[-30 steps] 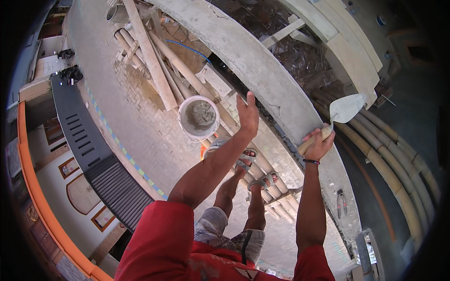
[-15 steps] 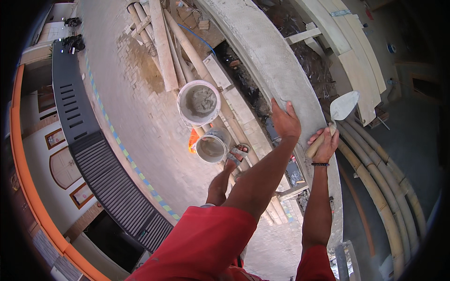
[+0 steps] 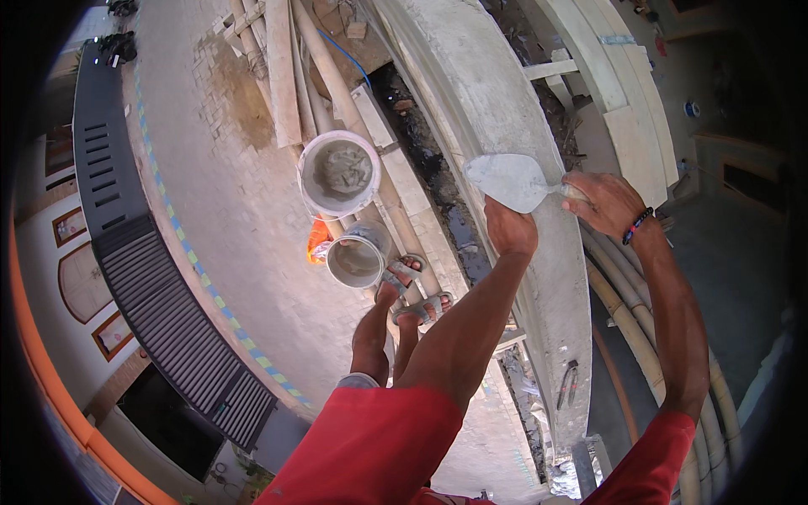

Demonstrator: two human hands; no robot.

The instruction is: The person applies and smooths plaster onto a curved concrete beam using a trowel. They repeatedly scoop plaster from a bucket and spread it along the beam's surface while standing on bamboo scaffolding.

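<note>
My right hand (image 3: 608,204) is closed around the handle of a pointed trowel (image 3: 507,180), over the long grey concrete beam (image 3: 539,278). The trowel's pale, smeared blade lies crosswise and points left. My left hand (image 3: 512,229) is at the beam's left side, just below the blade. The blade covers its fingers, so their pose is hidden. To the left stands a white bucket (image 3: 305,190) with wet grey mortar (image 3: 343,165) in it. A smaller bucket (image 3: 379,238), with greyish contents, stands just below.
Bamboo poles (image 3: 343,97) and planks (image 3: 284,84) lie left of the beam, beside a dark, wet ditch (image 3: 450,198). More bamboo poles (image 3: 624,318) run along the right. A small two-handled tool (image 3: 569,383) rests on the beam's nearer part. An orange bag (image 3: 318,239) sits by the buckets.
My right hand has moved up and right, and the trowel blade has swung left over the beam. My left hand's fingers, spread on the beam before, are now behind the blade.
</note>
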